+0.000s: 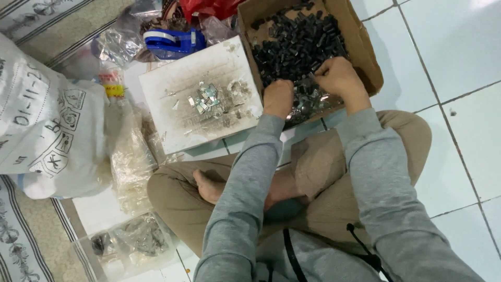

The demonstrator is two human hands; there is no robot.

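Note:
A cardboard box (pixel 360 39) on the tiled floor holds a heap of small black plastic parts (pixel 297 42) and some shiny metal bits near its front edge. My left hand (pixel 278 98) reaches into the box's near corner, fingers curled down among the parts. Inside the box, my right hand (pixel 338 77) has its fingers bent over the black pieces. What either hand grips is hidden. A white foam board (pixel 172 89) left of the box carries a small pile of metal clips (pixel 206 98).
I sit cross-legged in tan trousers and grey sleeves. A large white printed sack (pixel 47 120) lies at left, with clear plastic bags (pixel 133 167) beside it. A blue tape dispenser (pixel 172 42) sits behind the board. White floor tiles (pixel 459 62) stretch to the right.

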